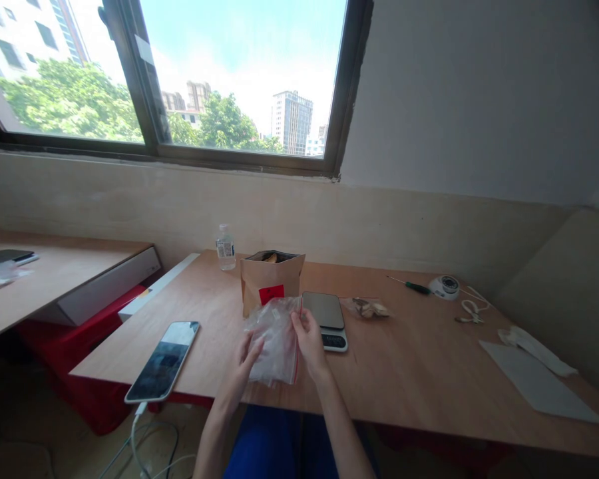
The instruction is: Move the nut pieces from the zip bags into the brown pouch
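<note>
Clear zip-lock bags (275, 342) with a red seal strip are held up over the table's front edge, between my two hands. My right hand (309, 336) pinches them at the seal side, on the right. On the opposite side, my left hand (244, 359) has its fingers closed against the plastic. Just behind the bags stands an open brown paper bag (259, 279) with a red label and brownish pieces showing at its mouth. Right of my right hand lies a kitchen scale (324, 311) with a bare plate. A filled clear bag (369, 308) of brownish pieces rests beyond it.
A phone (164, 362) with a charging cable lies at the table's left edge. A water bottle (225, 248) stands at the back. To the right are a screwdriver (416, 287), a white dome camera (444, 287) with its cable, and white sheets (534, 379).
</note>
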Tool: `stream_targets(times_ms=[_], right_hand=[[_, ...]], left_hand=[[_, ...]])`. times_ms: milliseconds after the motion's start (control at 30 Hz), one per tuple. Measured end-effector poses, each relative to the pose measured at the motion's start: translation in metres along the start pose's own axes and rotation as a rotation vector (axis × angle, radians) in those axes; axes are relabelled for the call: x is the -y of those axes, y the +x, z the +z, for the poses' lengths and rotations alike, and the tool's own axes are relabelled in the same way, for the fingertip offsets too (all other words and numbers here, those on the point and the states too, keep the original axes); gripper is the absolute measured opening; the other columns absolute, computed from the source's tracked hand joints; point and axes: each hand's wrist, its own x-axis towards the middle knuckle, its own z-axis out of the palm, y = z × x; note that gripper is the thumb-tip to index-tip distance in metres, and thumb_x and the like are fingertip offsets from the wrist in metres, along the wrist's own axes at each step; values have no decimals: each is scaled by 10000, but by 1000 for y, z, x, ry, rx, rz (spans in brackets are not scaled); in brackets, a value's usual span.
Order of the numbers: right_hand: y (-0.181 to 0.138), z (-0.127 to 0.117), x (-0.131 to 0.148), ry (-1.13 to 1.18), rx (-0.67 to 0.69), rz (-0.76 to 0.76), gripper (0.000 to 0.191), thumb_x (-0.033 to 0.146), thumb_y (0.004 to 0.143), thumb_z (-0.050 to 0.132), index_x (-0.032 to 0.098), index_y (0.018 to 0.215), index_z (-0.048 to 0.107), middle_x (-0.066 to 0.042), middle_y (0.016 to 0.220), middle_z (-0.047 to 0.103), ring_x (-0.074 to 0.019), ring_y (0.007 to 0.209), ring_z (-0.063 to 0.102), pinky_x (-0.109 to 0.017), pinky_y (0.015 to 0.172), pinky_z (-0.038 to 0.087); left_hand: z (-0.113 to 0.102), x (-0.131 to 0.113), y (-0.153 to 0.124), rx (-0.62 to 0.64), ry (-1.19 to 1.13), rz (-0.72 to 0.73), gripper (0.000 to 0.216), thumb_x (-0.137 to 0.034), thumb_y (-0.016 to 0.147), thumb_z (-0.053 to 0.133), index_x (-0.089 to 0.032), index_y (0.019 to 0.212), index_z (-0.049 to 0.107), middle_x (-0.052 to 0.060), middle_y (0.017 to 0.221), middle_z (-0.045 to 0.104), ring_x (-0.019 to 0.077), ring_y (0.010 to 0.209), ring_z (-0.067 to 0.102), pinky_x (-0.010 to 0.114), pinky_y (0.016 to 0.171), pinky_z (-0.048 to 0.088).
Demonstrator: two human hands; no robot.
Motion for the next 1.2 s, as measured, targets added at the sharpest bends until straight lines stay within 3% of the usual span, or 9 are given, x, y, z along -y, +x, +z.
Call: stream_targets(times_ms=[200,367,467,600,700,800,967,1067,1200], right_hand=[[-10,9,-19,-196,4,-203,365,563,851,420,210,865,511,-53,817,607,-199,789,578,-298,728,450],[-10,-2,-35,-293,47,-172,301,465,877,420,201,982,517,-74,892,633,-206,797,597,-321,745,461],[3,-33,-36,-439,-56,-253,277,395,887,402,196,1045,515,-83,900,604,-208,780,580,-347,748,464],[35,-100,-28,-896,-381,-436,267,195,841,390,168,1025,582,-142,1061,536,-258,1055,484,-410,920,372],[55,-146,-25,-1271,-456,-348,363,117,772,466,175,1108,591,-157,1234,465,-295,1146,413,-434,948,311],[67,-174,-25,-1436,-437,-244,336,128,775,494,196,1077,625,-150,1204,511,-297,1110,439,-416,908,311],[65,-187,-7,-1251,-514,-248,271,204,838,407,183,927,663,-122,1018,643,-252,951,539,-379,848,330],[42,-177,18,-899,-612,-340,306,335,848,403,161,959,629,-133,963,667,-248,890,584,-358,803,379],[-10,-138,47,-389,-593,-344,353,467,809,480,162,958,577,-109,926,656,-225,836,605,-312,735,440]], left_hand=[[11,5,18,-50,57,23,479,-522,611,682,-133,886,641,35,692,645,136,554,550,227,502,403],[12,7,42,-48,185,198,398,-428,678,647,-180,985,596,-9,588,597,137,485,506,226,486,352],[2,11,56,-123,385,260,331,-384,697,629,-207,976,610,10,623,606,197,576,571,271,569,390],[-6,13,55,-315,678,386,524,-439,688,637,-137,1107,553,111,854,623,291,798,591,383,709,430],[3,7,34,-485,931,534,488,-453,797,513,-120,1154,529,180,1078,554,330,985,521,463,827,390],[16,8,13,-355,1063,523,328,-370,882,381,-183,1033,604,138,1052,570,287,921,534,432,802,395],[18,45,15,-64,1194,368,271,-251,852,427,-211,1032,626,120,1149,590,293,1028,527,427,841,374],[16,59,21,-40,1184,366,282,-208,852,409,-181,1039,618,136,1160,599,285,1063,529,462,932,315],[34,36,9,-81,951,411,247,-284,861,430,-196,1003,613,114,1098,631,280,1083,522,482,988,261]])
